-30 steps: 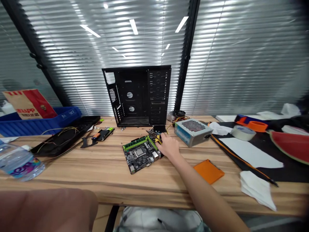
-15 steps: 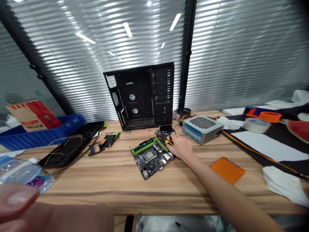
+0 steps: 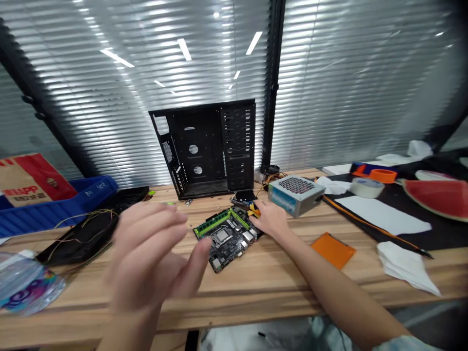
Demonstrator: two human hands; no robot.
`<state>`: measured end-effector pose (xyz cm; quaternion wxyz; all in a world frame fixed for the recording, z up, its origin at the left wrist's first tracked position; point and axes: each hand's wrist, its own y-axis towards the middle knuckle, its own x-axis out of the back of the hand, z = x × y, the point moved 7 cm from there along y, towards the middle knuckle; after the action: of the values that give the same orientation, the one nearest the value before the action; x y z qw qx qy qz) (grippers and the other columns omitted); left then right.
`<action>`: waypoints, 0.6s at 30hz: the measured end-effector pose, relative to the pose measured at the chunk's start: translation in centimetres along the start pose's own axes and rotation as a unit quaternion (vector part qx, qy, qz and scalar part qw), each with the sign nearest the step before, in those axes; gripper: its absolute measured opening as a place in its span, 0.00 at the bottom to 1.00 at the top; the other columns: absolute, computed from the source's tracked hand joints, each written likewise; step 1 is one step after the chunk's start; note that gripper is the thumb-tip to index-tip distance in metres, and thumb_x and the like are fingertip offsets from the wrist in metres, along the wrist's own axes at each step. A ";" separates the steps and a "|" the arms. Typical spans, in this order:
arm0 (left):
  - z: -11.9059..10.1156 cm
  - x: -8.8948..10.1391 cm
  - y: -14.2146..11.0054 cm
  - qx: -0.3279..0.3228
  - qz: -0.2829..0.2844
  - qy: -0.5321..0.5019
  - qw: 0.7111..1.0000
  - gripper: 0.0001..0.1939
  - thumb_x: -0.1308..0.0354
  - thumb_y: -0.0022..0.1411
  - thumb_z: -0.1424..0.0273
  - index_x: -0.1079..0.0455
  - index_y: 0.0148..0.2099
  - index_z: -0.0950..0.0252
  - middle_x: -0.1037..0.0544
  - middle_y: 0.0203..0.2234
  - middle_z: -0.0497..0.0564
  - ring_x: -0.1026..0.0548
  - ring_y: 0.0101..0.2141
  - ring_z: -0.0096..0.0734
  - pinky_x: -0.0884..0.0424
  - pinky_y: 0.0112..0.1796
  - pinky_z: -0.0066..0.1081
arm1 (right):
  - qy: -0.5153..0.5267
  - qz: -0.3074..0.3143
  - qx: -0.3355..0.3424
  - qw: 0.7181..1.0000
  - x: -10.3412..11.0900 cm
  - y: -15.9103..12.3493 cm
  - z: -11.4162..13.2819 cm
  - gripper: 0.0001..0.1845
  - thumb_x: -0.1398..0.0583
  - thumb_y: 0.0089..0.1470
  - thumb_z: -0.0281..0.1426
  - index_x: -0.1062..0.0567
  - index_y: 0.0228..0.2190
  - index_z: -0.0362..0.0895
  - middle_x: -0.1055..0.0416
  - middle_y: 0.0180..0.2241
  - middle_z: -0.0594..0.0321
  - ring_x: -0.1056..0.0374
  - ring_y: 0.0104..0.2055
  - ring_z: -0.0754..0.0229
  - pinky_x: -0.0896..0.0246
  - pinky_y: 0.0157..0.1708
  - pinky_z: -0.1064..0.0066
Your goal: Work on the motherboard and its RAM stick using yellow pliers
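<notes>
My left hand [image 3: 153, 253] is raised in the near left, somewhat blurred, with its thumb apart from the curved fingers and nothing between them. It hides part of the table behind it. My right hand [image 3: 272, 218] reaches to the back right corner of a motherboard [image 3: 223, 239], which lies flat with its processor and green memory slots facing up. Yellow parts of a small object [image 3: 253, 210] show at the right fingertips; the fingers look closed there, but what they hold is partly hidden. Small metal parts [image 3: 237, 199] lie just beyond.
A black computer case [image 3: 204, 146] stands open at the back. Right of the hand sit a power supply [image 3: 296, 192] and an orange pouch [image 3: 332, 249]. To the left are a blue bin [image 3: 91, 197], a black panel with wires [image 3: 80, 239] and a plastic bottle [image 3: 29, 287].
My left hand has risen from the lower left corner toward the motherboard and opened. The view has turned slightly left-to-right, shifting everything leftward. My right hand stays by the board's corner.
</notes>
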<state>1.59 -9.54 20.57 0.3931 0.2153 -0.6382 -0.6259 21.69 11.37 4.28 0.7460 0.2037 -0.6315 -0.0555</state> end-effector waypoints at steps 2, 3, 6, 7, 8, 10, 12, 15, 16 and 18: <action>0.9 -2.2 -0.3 -0.053 -0.007 0.050 0.997 0.18 0.34 0.51 0.71 0.32 0.44 0.56 0.24 0.34 0.49 0.25 0.37 0.39 0.28 0.39 0.41 | -0.002 0.000 0.005 1.000 0.1 0.1 0.0 0.21 0.42 0.52 0.43 0.28 0.45 0.46 0.26 0.42 0.56 0.30 0.42 0.53 0.44 0.35 0.69; 2.0 -4.0 -0.7 -0.050 0.032 0.074 0.995 0.14 0.36 0.53 0.71 0.32 0.43 0.58 0.23 0.35 0.50 0.24 0.37 0.38 0.29 0.39 0.40 | -0.004 -0.001 0.008 1.000 0.1 0.1 0.0 0.21 0.42 0.52 0.43 0.28 0.45 0.46 0.26 0.42 0.56 0.30 0.42 0.53 0.44 0.35 0.69; 6.5 -8.9 -3.7 0.000 0.191 0.131 0.973 0.06 0.43 0.60 0.67 0.31 0.40 0.62 0.23 0.38 0.53 0.25 0.40 0.39 0.32 0.40 0.38 | -0.011 -0.003 0.017 1.000 0.2 0.2 0.0 0.20 0.42 0.52 0.41 0.28 0.45 0.46 0.27 0.42 0.56 0.31 0.43 0.52 0.45 0.36 0.69; 7.8 -10.0 -5.0 0.011 0.240 0.148 0.959 0.06 0.45 0.62 0.66 0.30 0.40 0.62 0.23 0.39 0.53 0.25 0.41 0.39 0.33 0.40 0.38 | -0.013 -0.006 0.021 1.000 0.2 0.2 0.0 0.19 0.42 0.52 0.41 0.28 0.44 0.46 0.27 0.41 0.56 0.32 0.44 0.52 0.45 0.36 0.69; 9.1 -10.7 -6.4 0.023 0.284 0.166 0.944 0.07 0.47 0.63 0.66 0.30 0.40 0.62 0.23 0.40 0.53 0.26 0.41 0.39 0.34 0.40 0.38 | -0.015 -0.012 0.024 1.000 0.2 0.2 0.0 0.18 0.42 0.52 0.40 0.27 0.43 0.46 0.27 0.41 0.56 0.33 0.44 0.52 0.46 0.37 0.69; 11.3 -11.3 -8.8 0.055 0.351 0.191 0.915 0.09 0.51 0.65 0.68 0.29 0.38 0.61 0.23 0.41 0.52 0.26 0.40 0.39 0.36 0.41 0.38 | -0.012 -0.026 0.027 0.999 0.3 0.2 0.0 0.16 0.43 0.54 0.40 0.27 0.42 0.46 0.27 0.40 0.56 0.34 0.45 0.52 0.47 0.38 0.68; 12.9 -11.3 -10.6 0.087 0.393 0.195 0.894 0.11 0.53 0.65 0.69 0.29 0.38 0.61 0.23 0.41 0.52 0.27 0.42 0.39 0.36 0.42 0.38 | -0.004 -0.040 0.026 0.999 0.2 0.1 -0.1 0.15 0.44 0.55 0.39 0.27 0.41 0.45 0.28 0.41 0.55 0.35 0.45 0.53 0.48 0.39 0.69; 14.3 -11.2 -12.3 0.138 0.436 0.187 0.869 0.12 0.54 0.65 0.69 0.28 0.38 0.61 0.24 0.42 0.53 0.27 0.43 0.39 0.36 0.41 0.36 | 0.029 -0.061 0.021 0.997 0.0 0.1 -0.2 0.16 0.44 0.54 0.39 0.27 0.41 0.45 0.27 0.40 0.55 0.35 0.45 0.53 0.48 0.40 0.69; 14.6 -11.1 -12.6 0.151 0.446 0.190 0.862 0.12 0.54 0.65 0.68 0.28 0.38 0.61 0.24 0.42 0.53 0.27 0.44 0.39 0.36 0.40 0.35 | 0.046 -0.072 0.017 0.996 0.1 0.1 -0.3 0.16 0.43 0.54 0.39 0.27 0.41 0.44 0.27 0.40 0.56 0.35 0.44 0.54 0.47 0.40 0.69; 15.2 -11.1 -13.1 0.171 0.456 0.206 0.849 0.13 0.55 0.65 0.68 0.28 0.38 0.61 0.24 0.43 0.54 0.28 0.45 0.41 0.36 0.38 0.35 | 0.090 -0.097 0.010 0.991 0.3 0.0 -0.5 0.15 0.43 0.53 0.39 0.28 0.39 0.44 0.27 0.38 0.57 0.34 0.43 0.55 0.47 0.39 0.70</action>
<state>-6.32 6.88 6.68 0.7136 0.0875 -0.6660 -0.1987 22.20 11.36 4.47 0.7890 0.2762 -0.5392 -0.1027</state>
